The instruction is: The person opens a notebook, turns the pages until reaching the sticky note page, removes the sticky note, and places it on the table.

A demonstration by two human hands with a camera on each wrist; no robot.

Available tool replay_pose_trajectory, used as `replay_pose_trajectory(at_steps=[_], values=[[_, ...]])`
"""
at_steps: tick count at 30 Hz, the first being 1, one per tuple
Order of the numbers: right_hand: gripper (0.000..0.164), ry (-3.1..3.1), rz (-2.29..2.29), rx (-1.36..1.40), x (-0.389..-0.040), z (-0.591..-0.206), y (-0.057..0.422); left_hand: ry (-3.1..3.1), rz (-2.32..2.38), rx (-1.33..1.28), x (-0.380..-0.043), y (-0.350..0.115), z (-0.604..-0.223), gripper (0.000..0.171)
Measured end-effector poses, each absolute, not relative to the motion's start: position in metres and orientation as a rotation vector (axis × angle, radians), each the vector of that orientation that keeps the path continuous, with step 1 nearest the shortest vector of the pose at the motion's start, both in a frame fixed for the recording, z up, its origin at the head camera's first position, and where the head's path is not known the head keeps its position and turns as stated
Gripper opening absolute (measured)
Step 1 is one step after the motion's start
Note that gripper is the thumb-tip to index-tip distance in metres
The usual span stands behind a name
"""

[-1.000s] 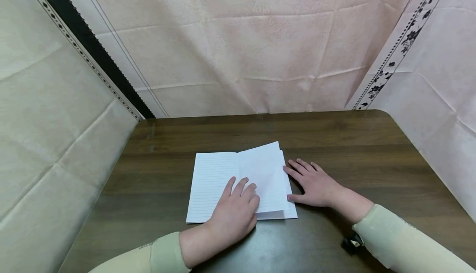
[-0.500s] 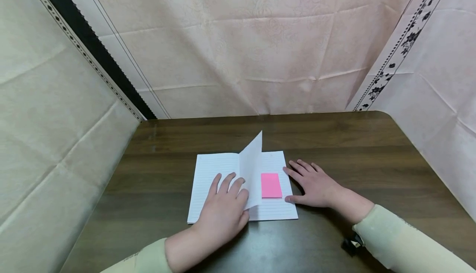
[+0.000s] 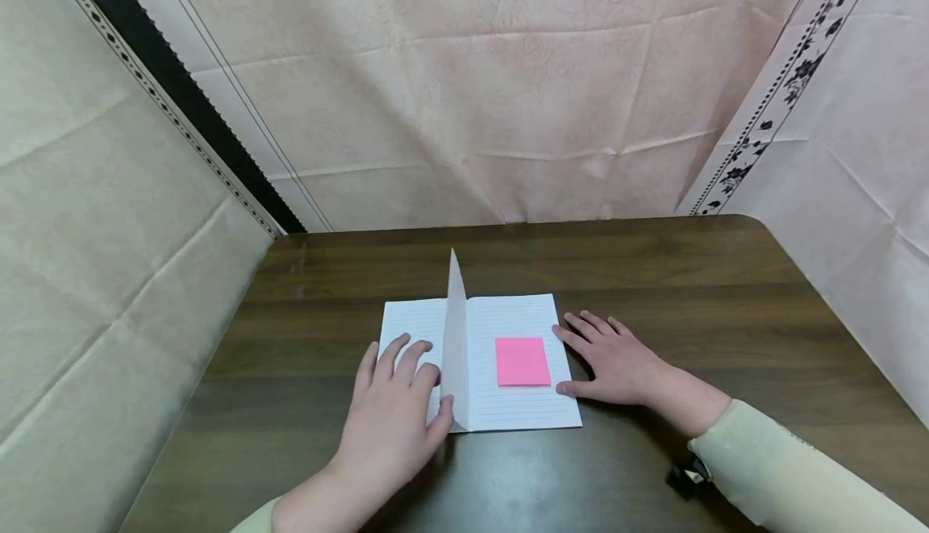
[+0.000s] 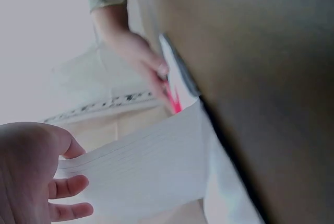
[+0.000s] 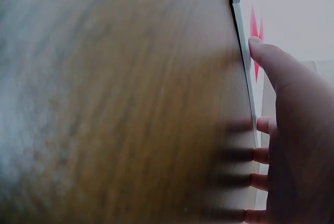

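Note:
A lined notebook [image 3: 511,412] lies open on the table, one page [image 3: 455,347] standing nearly upright at its spine. My left hand [image 3: 392,412] is over the left side, fingers spread and loosely bent, thumb tip right at the raised page's lower edge. In the left wrist view, the page [image 4: 141,166] stretches from the spine to beside the thumb and fingers. A square pink sticky note [image 3: 522,362] lies on the right page. My right hand [image 3: 606,360] rests with spread fingers at the notebook's right edge, thumb [image 5: 266,51] on its border.
The brown wooden table [image 3: 327,267] extends around the notebook. Pale cloth [image 3: 508,97] hangs behind it and at both sides. A small black device [image 3: 685,476] sits at the right wrist.
My left hand has moved left, swinging the page up from the right side to nearly upright. The pink sticky note beneath has come into view. The right hand has stayed in place.

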State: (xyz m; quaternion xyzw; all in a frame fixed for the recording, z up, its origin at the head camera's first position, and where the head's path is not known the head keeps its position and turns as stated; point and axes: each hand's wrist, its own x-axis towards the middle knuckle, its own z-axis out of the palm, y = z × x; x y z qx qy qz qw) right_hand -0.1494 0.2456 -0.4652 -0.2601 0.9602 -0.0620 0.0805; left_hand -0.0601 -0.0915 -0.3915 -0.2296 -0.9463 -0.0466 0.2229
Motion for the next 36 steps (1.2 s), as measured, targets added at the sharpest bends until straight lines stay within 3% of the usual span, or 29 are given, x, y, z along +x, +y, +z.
replay_pose_trajectory(at_steps=[36], values=[[0.096,2.883,-0.191,-0.797,-0.149,-0.464,0.246,-2.751,-0.099,-0.324,-0.05,-0.141,-0.396,0.021]])
